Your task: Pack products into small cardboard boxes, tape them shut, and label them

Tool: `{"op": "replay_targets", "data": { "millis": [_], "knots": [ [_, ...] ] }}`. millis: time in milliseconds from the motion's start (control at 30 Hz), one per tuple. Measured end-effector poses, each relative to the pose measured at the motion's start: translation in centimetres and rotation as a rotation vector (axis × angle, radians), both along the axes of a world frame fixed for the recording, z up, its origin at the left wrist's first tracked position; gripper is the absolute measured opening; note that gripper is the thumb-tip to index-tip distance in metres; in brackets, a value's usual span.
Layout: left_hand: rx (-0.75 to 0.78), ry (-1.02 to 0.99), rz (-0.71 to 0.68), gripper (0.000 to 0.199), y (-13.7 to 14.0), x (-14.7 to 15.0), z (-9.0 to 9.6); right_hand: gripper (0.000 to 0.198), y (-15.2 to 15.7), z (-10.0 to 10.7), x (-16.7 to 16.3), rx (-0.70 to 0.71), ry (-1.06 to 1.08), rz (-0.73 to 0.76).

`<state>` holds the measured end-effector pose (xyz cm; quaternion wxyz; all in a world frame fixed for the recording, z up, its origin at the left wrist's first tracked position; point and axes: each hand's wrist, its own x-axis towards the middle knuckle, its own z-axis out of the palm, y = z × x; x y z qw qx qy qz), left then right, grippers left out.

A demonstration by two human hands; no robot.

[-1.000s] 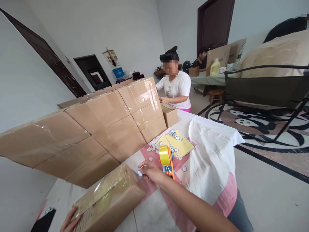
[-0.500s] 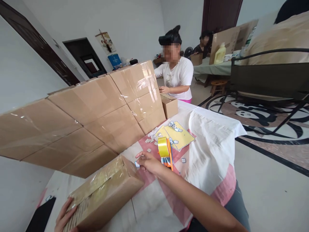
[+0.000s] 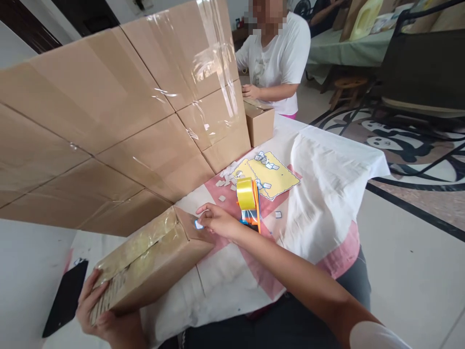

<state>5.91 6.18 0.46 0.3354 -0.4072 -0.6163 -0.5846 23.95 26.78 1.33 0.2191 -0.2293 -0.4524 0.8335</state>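
Note:
A taped cardboard box (image 3: 156, 269) lies on the table in front of me. My left hand (image 3: 95, 305) grips its near end, fingers on top and thumb along the side. Between the thumb and fingertips of my right hand (image 3: 220, 220) is a small white sticker with a blue edge (image 3: 198, 225). The sticker is at the box's far end face; whether it touches the cardboard I cannot tell. Just beyond that hand stands an orange tape dispenser (image 3: 255, 206) with a roll of yellow tape (image 3: 245, 194).
Stacked cardboard boxes (image 3: 145, 140) form a wall on the left. Yellow sheets (image 3: 278, 177) and loose white stickers (image 3: 227, 175) lie on the tablecloth (image 3: 319, 160). A person in a white shirt (image 3: 281, 58) rests a hand on another box (image 3: 260, 126). A black flat object (image 3: 67, 298) is at left.
My right hand has brought the sticker a little left, up to the box's end face. My left hand still holds the box. The camera view has tipped downward.

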Motion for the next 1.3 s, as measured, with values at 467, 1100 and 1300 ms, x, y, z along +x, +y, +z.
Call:
{"op": "replay_targets", "data": {
  "millis": [467,1100,1300],
  "knots": [
    [-0.006,0.07,0.014,0.062,0.3,0.0,-0.1,0.022,-0.8,-1.1,-1.3,0.153,-0.06,-0.009],
    [-0.083,0.021,0.146,0.065,0.2,-0.2,-0.3,0.04,-3.3,-1.9,0.7,0.572,-0.188,-0.159],
    [-0.043,0.036,0.122,0.062,1.0,0.1,-0.2,0.043,-4.5,-0.3,2.0,0.605,-0.18,-0.183]
  ]
}}
